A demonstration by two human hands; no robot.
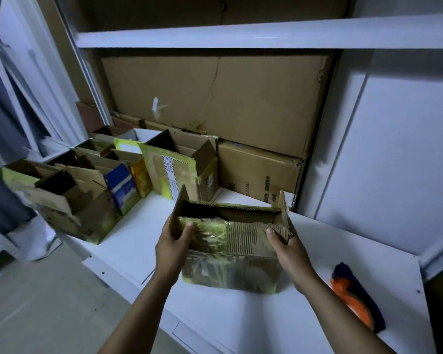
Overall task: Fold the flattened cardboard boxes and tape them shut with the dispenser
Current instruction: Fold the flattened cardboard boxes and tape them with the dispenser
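Head view: a wide look down at a white counter (138, 233) set in a shelving bay.
Box: a small brown box (230, 267) stands upright on the counter at mid-frame, with its top open.
Flaps: the two end flaps stick up. The near long flap is raised between the thumbs, and I cannot tell its exact tilt.
Surface: wrinkled yellowish tape covers the near face. On the right half of the near flap the paper skin is torn off and bare corrugation shows. The flap edges are ragged.
Left hand: the left hand (173, 247) grips the box's left end, thumb on the near flap and fingers wrapped behind the end flap.
Right hand: the right hand (289, 249) grips the right end, thumb on the near flap's top edge, with the fingers hidden round the corner.
Dispenser: the orange and dark blue dispenser (353, 295) lies on the counter to the right of the box, well apart from it and near the right edge.
Left side: open boxes (87, 190) stand in a row along the counter's left edge, near the held box but not touching it.
Behind: a closed carton (258, 169) sits just behind the box, and a big flat sheet (215, 98) of cardboard stands above it.
Room: there is bare counter in front of the box and between the box and the dispenser. A shelf (266, 31) runs overhead, and a white panel (407, 149) closes the right side.
Edges: the counter's front edge runs diagonally, with the floor (36, 302) below it on the left.
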